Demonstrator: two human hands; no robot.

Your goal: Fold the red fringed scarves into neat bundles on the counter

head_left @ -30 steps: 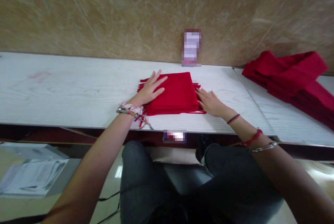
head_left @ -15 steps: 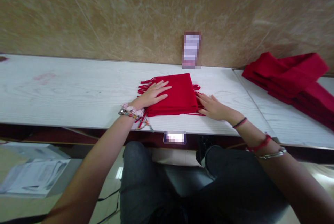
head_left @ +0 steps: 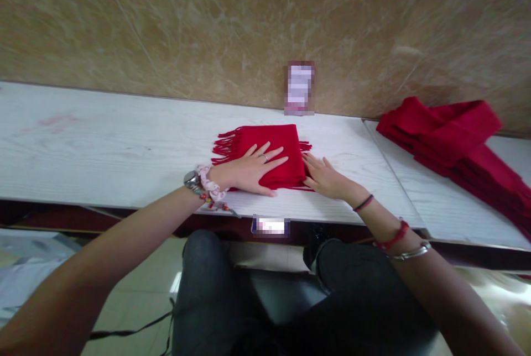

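Observation:
A folded red scarf lies on the white wood-grain table, with fringe showing at its left and right ends. My left hand rests flat on top of it, fingers spread, over the front half of the fold. At the scarf's right edge, my right hand is open, its fingertips touching the edge and the fringe there. Part of the right fringe is hidden behind those fingers.
More red cloth lies in a loose, folded heap at the table's right. A blurred upright phone-like object stands against the marble-patterned wall. Another blurred device sits at the front edge. Papers are at lower left.
My left hand has slid right and nearer to me across the scarf, uncovering more of the left fringe. My right hand remains at the right edge. The view has shifted slightly.

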